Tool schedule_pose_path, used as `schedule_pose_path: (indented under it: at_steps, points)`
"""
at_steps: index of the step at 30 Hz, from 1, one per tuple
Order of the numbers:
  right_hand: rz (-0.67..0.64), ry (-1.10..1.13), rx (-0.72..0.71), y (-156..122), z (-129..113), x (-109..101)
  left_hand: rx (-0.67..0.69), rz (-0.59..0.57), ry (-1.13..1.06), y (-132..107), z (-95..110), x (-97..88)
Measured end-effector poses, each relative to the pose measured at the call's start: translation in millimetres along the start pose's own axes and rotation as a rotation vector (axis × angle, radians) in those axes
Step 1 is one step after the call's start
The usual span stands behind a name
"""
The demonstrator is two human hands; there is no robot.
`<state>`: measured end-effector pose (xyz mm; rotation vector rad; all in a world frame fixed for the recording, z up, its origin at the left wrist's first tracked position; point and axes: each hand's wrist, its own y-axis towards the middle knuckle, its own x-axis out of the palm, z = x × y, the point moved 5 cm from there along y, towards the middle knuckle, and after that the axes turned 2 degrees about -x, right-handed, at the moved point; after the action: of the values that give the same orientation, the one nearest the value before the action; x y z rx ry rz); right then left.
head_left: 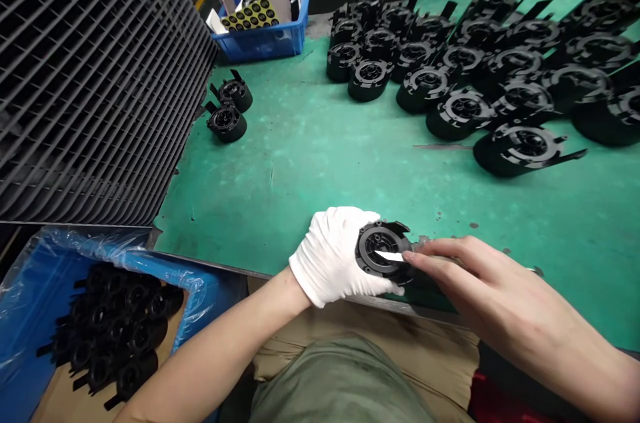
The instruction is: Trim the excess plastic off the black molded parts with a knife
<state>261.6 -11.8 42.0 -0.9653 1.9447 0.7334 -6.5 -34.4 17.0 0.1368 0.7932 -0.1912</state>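
My left hand (336, 255), in a white glove, is wrapped round a black round plastic housing (369, 260) at the near edge of the green table. The housing's ringed face is turned up toward me, and a tab sticks out at its upper right. My bare right hand (480, 283) pinches a knife whose pale pointed blade (393, 256) lies over the middle of that face. Most of the knife's handle is hidden inside my right hand. Whether the blade tip touches the plastic I cannot tell.
Many similar black housings (453, 113) stand in rows at the back right, and two more (227, 122) at the left. A blue bin (263, 43) holds a yellow sticker sheet (250, 15). Black grating (95, 76) rises at left; below it, a plastic-lined blue crate (200, 276) contains several housings.
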Motion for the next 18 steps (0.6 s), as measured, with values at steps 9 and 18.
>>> schedule_pose_path:
  at_steps: [9,18]
  points:
    - [0.023,0.032,0.017,1.1,-1.1,0.5,-0.003,0.010,0.033,0.7,4.0,-1.9]
    - [0.085,0.008,-0.041,9.6,1.7,2.5,0.001,0.017,0.012,0.9,6.1,-4.3]
